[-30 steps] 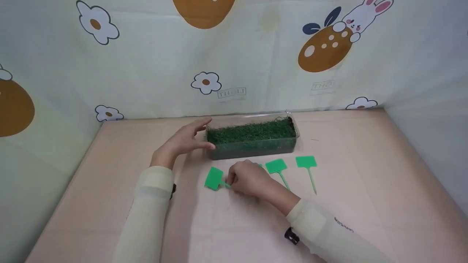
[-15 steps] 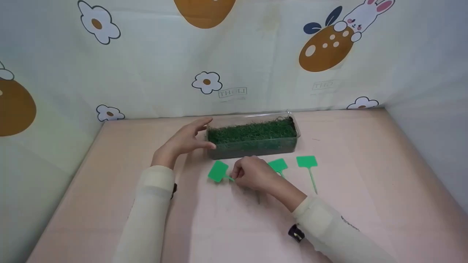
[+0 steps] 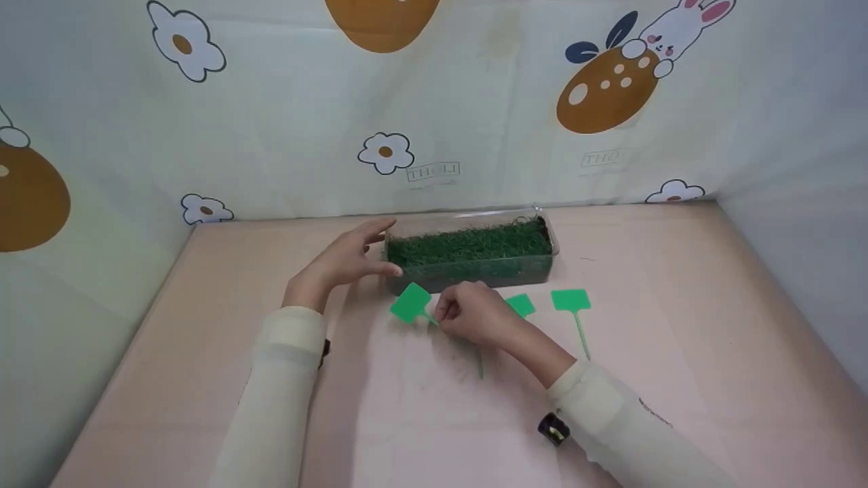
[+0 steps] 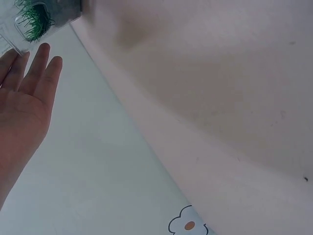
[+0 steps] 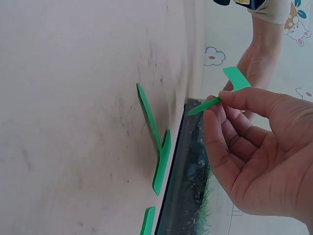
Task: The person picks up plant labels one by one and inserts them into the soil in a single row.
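Observation:
My right hand (image 3: 478,313) pinches the stem of a green T-shaped plant label (image 3: 411,303) between thumb and fingertips, just in front of the planter. The right wrist view shows the pointed end of this plant label (image 5: 203,106) poking out past the fingertips. A clear rectangular planter box (image 3: 475,273) holds dark soil and green grass (image 3: 475,245). At its left end my left hand (image 3: 342,261) is spread, thumb at the front corner and fingers toward the back. Those fingers look straight in the left wrist view, their tips right at the box wall (image 4: 61,19).
More green plant labels lie on the pink tabletop (image 3: 420,420): one at the right (image 3: 571,299), another (image 3: 521,305) partly behind my right hand, and a stem (image 3: 481,366) showing below it. A patterned white cloth wall (image 3: 475,102) rises close behind the planter.
My right hand has lifted the plant label and carried it up toward the planter's front, uncovering the stem lying below. The left hand has stayed at the planter's end.

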### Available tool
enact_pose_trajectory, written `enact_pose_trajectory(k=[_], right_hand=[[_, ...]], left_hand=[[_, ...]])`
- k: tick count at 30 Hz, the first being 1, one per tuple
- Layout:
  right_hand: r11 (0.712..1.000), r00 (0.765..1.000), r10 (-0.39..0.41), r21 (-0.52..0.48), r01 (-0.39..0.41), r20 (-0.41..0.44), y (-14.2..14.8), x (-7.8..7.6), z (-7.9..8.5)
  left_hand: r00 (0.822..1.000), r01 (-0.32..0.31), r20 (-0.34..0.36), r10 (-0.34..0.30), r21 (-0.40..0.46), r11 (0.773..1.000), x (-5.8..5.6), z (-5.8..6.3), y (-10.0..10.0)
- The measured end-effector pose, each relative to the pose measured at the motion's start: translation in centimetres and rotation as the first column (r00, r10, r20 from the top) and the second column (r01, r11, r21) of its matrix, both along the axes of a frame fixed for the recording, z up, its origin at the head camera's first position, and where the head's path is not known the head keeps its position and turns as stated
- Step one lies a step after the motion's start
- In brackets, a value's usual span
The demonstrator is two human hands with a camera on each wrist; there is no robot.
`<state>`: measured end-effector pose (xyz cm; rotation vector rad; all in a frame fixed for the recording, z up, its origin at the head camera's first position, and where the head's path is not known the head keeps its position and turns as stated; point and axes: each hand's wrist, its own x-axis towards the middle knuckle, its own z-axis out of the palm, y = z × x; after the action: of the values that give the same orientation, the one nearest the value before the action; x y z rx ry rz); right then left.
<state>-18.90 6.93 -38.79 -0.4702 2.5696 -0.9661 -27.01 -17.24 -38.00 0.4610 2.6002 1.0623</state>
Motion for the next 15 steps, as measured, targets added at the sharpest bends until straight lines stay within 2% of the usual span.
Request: enact_pose_trajectory(k=[15], right_hand=[[0.996,0.999,-0.036,-0.077,0.032,-0.04,0.16,-0.87,-0.14]], left_hand=[[1.0,0.007,-0.004,-0.007,0.035,0.999,0.0,-0.15,-0.04]])
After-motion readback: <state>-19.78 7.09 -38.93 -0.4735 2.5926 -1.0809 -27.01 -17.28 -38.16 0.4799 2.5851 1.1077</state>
